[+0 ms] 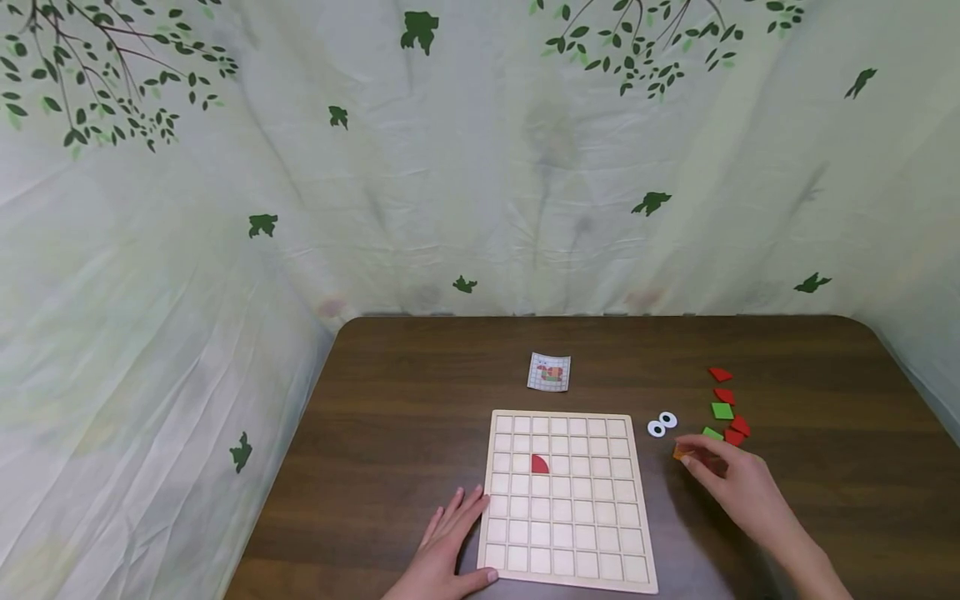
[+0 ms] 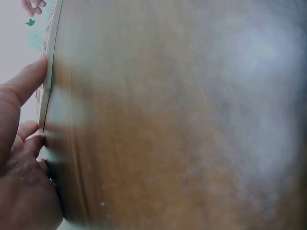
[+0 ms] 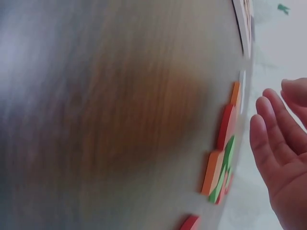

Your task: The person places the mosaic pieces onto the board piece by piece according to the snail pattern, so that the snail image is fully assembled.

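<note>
A pale wooden grid board (image 1: 566,586) lies on the table, with one red quarter-round piece (image 1: 540,464) in an upper-left cell. My left hand (image 1: 448,550) rests along its left edge, fingers spread and fairly straight; the thumb (image 2: 34,79) touches the board's side. Over the loose pieces reaches my right hand (image 1: 738,483), its fingertips above an orange piece (image 1: 679,452). The right wrist view shows that orange piece (image 3: 235,93) on the table, apart from the extended fingers (image 3: 266,139); nothing is visible in the grasp.
Two white eye discs (image 1: 657,428) lie right of the board. Several red pieces (image 1: 721,375) and green pieces (image 1: 722,411) form a column farther right. A small picture card (image 1: 549,372) lies behind the board. A leaf-patterned curtain (image 1: 465,167) hangs past the table's back edge.
</note>
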### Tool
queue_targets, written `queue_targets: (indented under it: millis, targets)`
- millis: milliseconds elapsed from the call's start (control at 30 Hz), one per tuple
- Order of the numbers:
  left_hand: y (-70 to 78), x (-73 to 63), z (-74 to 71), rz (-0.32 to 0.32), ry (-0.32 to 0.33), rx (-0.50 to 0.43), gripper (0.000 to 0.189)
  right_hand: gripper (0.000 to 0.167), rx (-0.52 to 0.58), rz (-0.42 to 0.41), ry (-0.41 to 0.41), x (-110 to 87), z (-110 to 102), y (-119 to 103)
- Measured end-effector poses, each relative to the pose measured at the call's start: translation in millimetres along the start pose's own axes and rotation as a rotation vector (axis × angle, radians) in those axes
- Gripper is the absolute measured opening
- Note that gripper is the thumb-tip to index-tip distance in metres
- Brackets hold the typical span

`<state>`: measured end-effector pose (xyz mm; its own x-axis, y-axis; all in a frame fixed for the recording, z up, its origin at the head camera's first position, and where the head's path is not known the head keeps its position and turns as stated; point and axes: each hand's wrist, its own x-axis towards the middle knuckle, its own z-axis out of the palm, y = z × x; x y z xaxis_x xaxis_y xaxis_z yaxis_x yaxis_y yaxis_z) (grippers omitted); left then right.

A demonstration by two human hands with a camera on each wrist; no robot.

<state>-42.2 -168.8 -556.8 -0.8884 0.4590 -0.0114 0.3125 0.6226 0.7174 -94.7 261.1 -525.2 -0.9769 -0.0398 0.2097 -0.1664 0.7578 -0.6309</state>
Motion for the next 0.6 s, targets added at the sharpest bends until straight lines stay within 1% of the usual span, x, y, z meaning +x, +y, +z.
queue_targets:
  millis: [100, 167, 367, 433, 600]
  targets:
    - [0.3, 0.3, -0.2, 0.002, 0.003, 0.001, 0.083, 0.026, -0.021, 0.013, 0.014, 0.1, -3.8, 5.6]
    - [0.4, 0.4, -0.3, -0.002, 0.002, -0.003, 0.083, 0.026, -0.028, 0.025, 0.009, 0.5, -5.5, 8.6]
    - [0.1, -0.1, 0.7, -0.007, 0.001, 0.006, 0.084, 0.026, -0.048, 0.048, -0.033, 1.6, -7.8, 18.1]
    - [-0.3, -0.4, 1.2, -0.005, 0.004, 0.011, 0.084, 0.026, -0.050, 0.063, -0.058, 1.7, -7.9, 20.5]
    - [0.8, -0.2, 0.5, -0.016, -0.006, 0.000, 0.084, 0.029, -0.065, 0.042, -0.078, 2.5, -5.8, 24.8]
